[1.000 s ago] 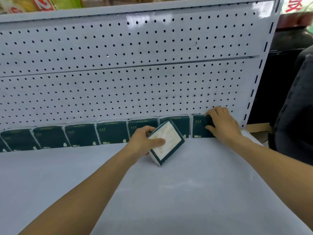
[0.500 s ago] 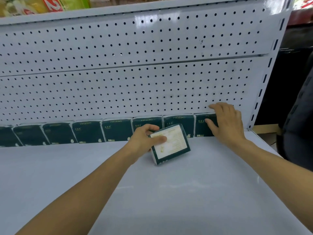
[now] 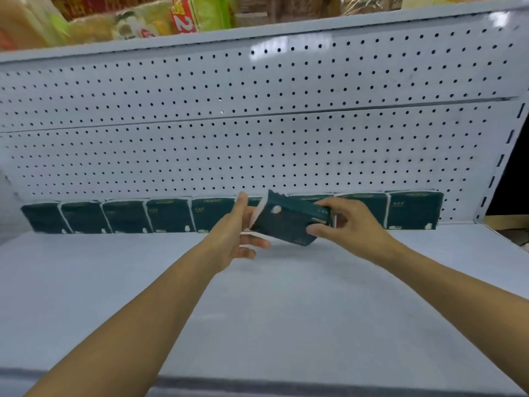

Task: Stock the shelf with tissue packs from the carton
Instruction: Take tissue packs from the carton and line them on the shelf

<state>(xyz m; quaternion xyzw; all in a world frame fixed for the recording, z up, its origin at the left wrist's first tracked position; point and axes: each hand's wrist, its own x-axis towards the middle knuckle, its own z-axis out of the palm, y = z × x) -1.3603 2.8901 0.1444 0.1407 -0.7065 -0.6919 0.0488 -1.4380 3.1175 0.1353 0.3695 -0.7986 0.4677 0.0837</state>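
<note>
holding a dark green tissue pack (image 3: 286,224) between both hands, i keep it tilted above the white shelf (image 3: 286,310), just in front of the row of packs (image 3: 171,215) that stands along the back. my right hand (image 3: 347,224) grips the pack's right end, thumb under the near edge and fingers curled over the top. my left hand (image 3: 239,233) is at the pack's left end with the fingers fairly straight and spread; the index finger points up beside the pack's white side, and the lower fingers reach under it. whether the left hand truly clasps the pack or only steadies it, i cannot tell, since that part is blurred.

the row of packs stands upright, side by side and touching, against the pegboard back panel (image 3: 257,153). the rightmost pack (image 3: 412,210) stands near the slotted upright (image 3: 499,164) at the shelf's right end. the held pack hides part of the row behind it. above the pegboard, an upper shelf edge (image 3: 257,32) carries colourful packaged goods (image 3: 183,15), too blurred to read.
</note>
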